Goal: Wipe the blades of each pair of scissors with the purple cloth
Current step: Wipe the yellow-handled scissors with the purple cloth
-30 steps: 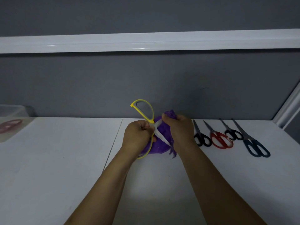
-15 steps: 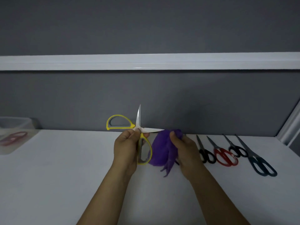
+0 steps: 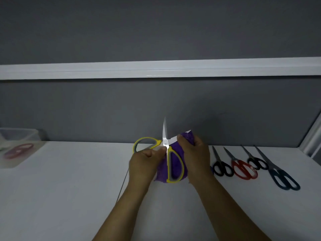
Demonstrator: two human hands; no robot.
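The left hand (image 3: 144,164) is clamping its curled fingers on the yellow-handled steel scissors (image 3: 168,153) just below the pivot. It is holding them up off the white worktop (image 3: 69,188) with the blades spread wide, probably so each edge can be reached singly. One blade is pointing straight up, bare. The right hand (image 3: 196,157) is pinching the crumpled purple cloth (image 3: 188,137) round the other blade, which is slanting up to the right of the pivot with only its tip showing past the fabric. The rest of the cloth is hanging behind the lower handle loop, so this looks like a wiping stroke on the first of that pair's two blades.

To the right of the yellow scissors, four closed pairs are lying in a row on the worktop, tips away from the person. These are small black-handled scissors (image 3: 221,166), red-handled scissors (image 3: 243,168), a second black-handled pair (image 3: 256,162) and long dark-blue-handled scissors (image 3: 281,176). None is crowding the hands.

Far to their left, a red pair (image 3: 19,150) is showing blurred in or under a translucent plastic tray (image 3: 10,164); which, I cannot tell. Beyond the scissors, a white rail (image 3: 156,69) is crossing the grey wall.
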